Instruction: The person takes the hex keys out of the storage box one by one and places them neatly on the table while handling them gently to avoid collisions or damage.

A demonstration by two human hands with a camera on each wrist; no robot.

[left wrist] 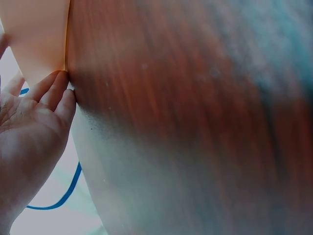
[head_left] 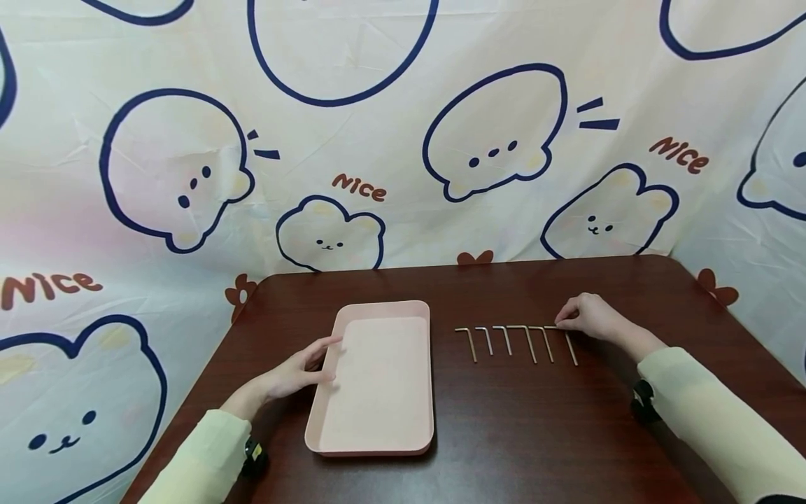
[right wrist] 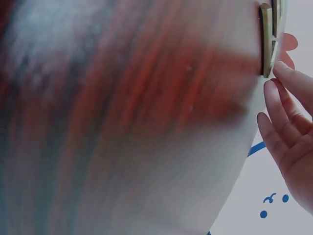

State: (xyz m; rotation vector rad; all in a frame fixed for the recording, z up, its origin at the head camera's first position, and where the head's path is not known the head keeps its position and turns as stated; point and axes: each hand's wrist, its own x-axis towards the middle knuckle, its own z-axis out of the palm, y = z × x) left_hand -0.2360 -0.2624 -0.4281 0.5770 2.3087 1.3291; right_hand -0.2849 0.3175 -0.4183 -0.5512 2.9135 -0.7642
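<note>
Several metal hex keys lie in a row on the table, their short arms toward the back. At the right end of the row, my right hand pinches the short arm of the last hex key between its fingertips. In the right wrist view, its fingertips come close together beside the end of a hex key. My left hand rests against the left side of a shallow pink tray, thumb and index finger spread over the rim. The left wrist view shows its other fingers extended along the tray's outer wall.
The dark wooden table carries the tray at left of centre and the hex keys to its right. A cloth printed with cartoon bears hangs behind the table and along both sides.
</note>
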